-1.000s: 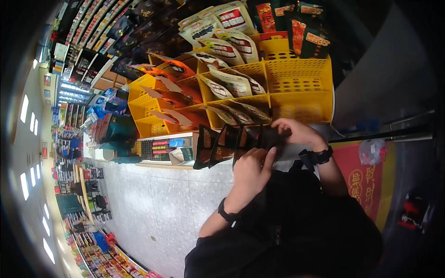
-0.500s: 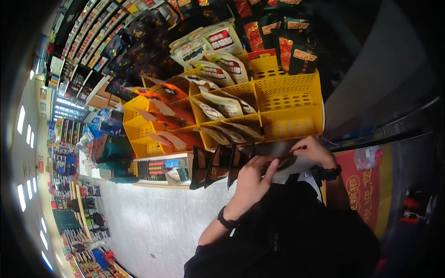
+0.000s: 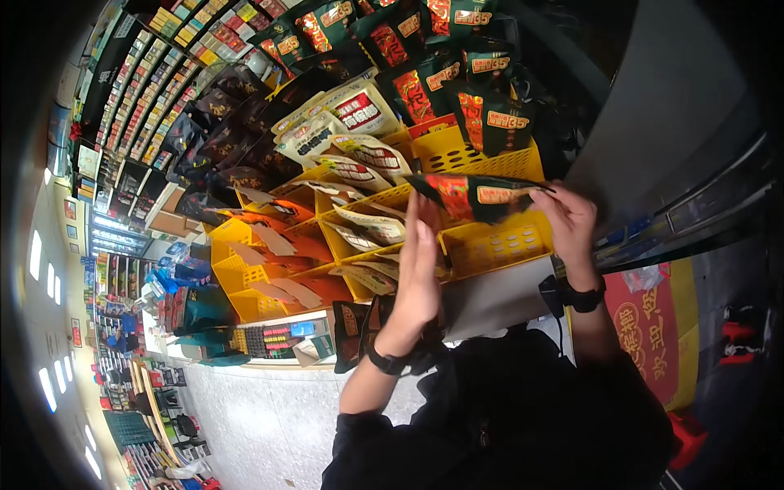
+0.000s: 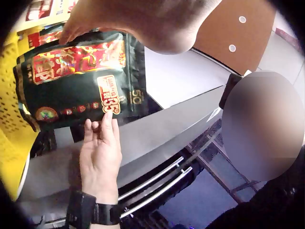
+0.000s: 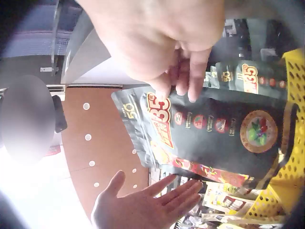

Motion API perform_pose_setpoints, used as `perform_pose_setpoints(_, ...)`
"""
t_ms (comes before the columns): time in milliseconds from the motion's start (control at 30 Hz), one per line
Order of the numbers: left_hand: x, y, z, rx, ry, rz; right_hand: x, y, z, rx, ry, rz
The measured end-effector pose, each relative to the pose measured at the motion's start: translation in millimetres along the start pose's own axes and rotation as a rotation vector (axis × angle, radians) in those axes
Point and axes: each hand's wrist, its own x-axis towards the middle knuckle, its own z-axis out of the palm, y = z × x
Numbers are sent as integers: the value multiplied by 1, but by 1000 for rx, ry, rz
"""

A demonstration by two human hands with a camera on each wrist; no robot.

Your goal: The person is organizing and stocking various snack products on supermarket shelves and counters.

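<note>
A dark green bag with a red panel and "35" label lies across the yellow basket in the head view. My right hand pinches its right edge; the right wrist view shows the curled fingers of my right hand on the bag. At the bag's other end my left hand is upright with straight fingers. In the left wrist view, my left hand is along the bag's upper edge, opposite my right hand on the bag.
Cream bags and orange bags stand in neighbouring compartments. More green bags are behind the basket. Brown-black bags stand at its near side, by my left forearm. A dark panel rises at the right.
Both hands have moved up from the near side of the basket. The green bag is now spread above it in my right hand, and my left hand's fingers have straightened. The head view has shifted.
</note>
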Motion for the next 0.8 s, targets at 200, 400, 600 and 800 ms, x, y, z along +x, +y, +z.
perform_pose_setpoints(200, 84, 2, -19, -78, -31, -26, 50, 27, 29, 52, 8, -66)
perform_pose_setpoints(400, 130, -40, -22, -168, 37, -71, 59, 72, 53, 70, 37, -73)
perform_pose_setpoints(600, 139, -52, -23, -141, 30, -134, 54, 94, 51, -119, -7, 24)
perform_pose_setpoints(800, 128, -50, -27, -124, 42, -211, 48, 107, 64, -12, 69, 42)
